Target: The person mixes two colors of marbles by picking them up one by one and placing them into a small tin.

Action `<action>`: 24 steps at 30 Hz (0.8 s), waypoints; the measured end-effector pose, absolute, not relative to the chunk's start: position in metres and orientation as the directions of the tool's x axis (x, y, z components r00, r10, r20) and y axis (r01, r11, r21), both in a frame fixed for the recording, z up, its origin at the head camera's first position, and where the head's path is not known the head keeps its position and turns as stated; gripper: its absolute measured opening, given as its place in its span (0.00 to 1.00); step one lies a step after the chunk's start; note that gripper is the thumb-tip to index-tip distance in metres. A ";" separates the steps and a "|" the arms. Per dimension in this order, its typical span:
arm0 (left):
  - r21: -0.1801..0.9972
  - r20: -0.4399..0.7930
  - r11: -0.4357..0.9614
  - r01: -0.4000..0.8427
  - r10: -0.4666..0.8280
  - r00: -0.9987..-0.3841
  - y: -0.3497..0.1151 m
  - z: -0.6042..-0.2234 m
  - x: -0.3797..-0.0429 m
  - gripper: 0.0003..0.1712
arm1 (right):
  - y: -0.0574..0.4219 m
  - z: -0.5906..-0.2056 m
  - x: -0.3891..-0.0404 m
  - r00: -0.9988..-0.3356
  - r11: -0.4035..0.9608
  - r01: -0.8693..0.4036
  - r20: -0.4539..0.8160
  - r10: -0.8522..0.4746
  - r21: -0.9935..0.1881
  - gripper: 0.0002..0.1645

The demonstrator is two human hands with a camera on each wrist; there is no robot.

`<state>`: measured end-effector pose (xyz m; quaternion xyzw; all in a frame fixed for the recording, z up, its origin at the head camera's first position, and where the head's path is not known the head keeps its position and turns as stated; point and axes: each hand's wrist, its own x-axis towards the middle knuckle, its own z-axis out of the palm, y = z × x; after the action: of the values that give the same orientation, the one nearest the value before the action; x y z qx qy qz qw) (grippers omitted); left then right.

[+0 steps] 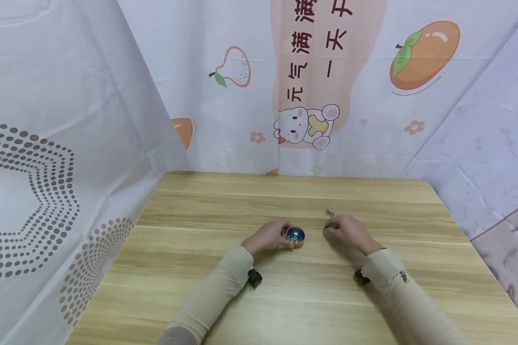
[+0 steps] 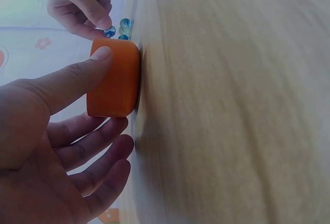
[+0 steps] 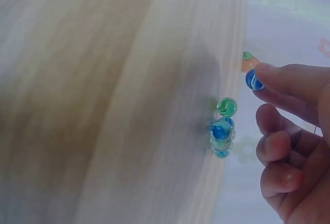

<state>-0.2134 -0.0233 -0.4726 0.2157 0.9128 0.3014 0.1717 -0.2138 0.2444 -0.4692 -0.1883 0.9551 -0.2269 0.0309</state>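
Note:
My left hand holds a small round orange cup on the wooden table, thumb on one side and fingertips at the other. Blue and green marbles show inside the cup in the head view. To its right, my right hand pinches a blue-and-white swirled marble between thumb and index finger, above the tabletop. Its other fingers are curled in the right wrist view. Several loose glass marbles, one a green marble, lie on the table close by that hand.
Two greenish marbles lie just beyond my right hand. The wood-grain table reaches back to a printed curtain, and more hanging cloth borders its left side. Each forearm wears a black wrist device.

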 end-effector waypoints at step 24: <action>0.630 -0.181 0.720 0.292 0.502 -0.846 -0.024 -0.475 -0.218 0.26 | 0.220 -0.457 -0.215 -0.910 0.751 -0.381 0.075 -0.407 -0.540 0.11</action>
<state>-0.2179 -0.0238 -0.4755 0.2181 0.9111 0.3044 0.1723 -0.2145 0.2201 -0.4567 -0.2105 0.9354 -0.2833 0.0234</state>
